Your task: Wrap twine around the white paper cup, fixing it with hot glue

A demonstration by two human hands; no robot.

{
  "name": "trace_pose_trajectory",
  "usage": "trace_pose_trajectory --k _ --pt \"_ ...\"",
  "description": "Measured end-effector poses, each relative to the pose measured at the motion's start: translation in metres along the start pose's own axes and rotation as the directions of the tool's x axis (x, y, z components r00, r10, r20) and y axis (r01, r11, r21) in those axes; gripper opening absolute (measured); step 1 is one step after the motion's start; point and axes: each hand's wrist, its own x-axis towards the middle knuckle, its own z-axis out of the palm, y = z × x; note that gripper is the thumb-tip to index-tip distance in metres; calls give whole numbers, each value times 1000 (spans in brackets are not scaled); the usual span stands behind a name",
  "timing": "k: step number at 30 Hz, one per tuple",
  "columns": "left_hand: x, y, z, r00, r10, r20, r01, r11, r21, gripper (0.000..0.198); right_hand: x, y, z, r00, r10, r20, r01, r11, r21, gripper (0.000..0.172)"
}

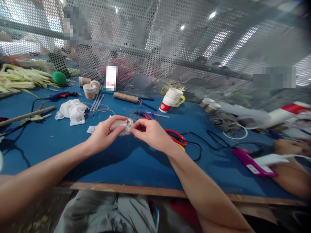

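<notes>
My left hand [103, 133] is wrapped round a small paper cup [122, 126] lying on its side above the blue table [48, 139]. My right hand [150, 132] pinches the cup's rim end with closed fingers. Thin twine seems to be wound on the cup. Red-handled scissors [177, 137] lie just right of my right hand. A blue glue gun [145, 114] lies behind the hands.
A stack of paper cups [171, 98], a twine roll [125, 96], a white cloth [72, 111], more cups [89, 90], black cables [206, 139] and pale leaf strips [19, 81] lie on the table. Another person's arm [291, 161] is at right. A perforated metal screen [170, 42] stands behind.
</notes>
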Motion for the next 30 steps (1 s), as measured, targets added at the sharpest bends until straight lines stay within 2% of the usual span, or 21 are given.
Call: trace_pose_trajectory --k 3,6,9,11,12,15,17,19,21,25,30 --pt "2 -1 0 999 -45 9 45 997 -68 37 0 0 -1 1000 -20 -18 19 1000 -8 9" --pt "5 1 -1 988 -147 36 151 943 -298 43 -2 -1 -1 998 -47 -28 47 999 -16 8" --pt "8 2 -3 951 -292 103 294 750 -592 45 -4 -4 -1 992 -125 -20 123 989 -78 7" --pt "10 1 -4 928 -342 146 343 635 -692 44 -6 -5 -2 980 -199 13 199 968 -155 6" --pt "11 0 -5 925 -346 156 348 611 -711 42 -6 -6 -3 973 -227 41 231 956 -181 7" --pt "10 -2 -4 948 -287 133 297 662 -688 36 -6 -6 -8 971 -227 71 235 961 -144 13" --pt "8 -2 -4 967 -228 113 248 747 -617 35 -5 -4 -12 981 -189 -52 183 979 -92 18" --pt "6 -1 -3 983 -154 101 184 855 -485 35 -3 -2 -15 963 -173 -205 159 984 -82 20" --pt "4 0 -3 993 -66 103 98 934 -345 36 -1 0 -17 944 -204 -258 188 978 -86 20" --pt "1 -1 -3 988 68 141 -35 974 -225 38 2 3 -14 955 -248 -165 256 966 24 19" --pt "-1 -2 -3 975 132 178 -100 979 -178 37 3 2 -7 988 -146 -51 154 953 260 26"
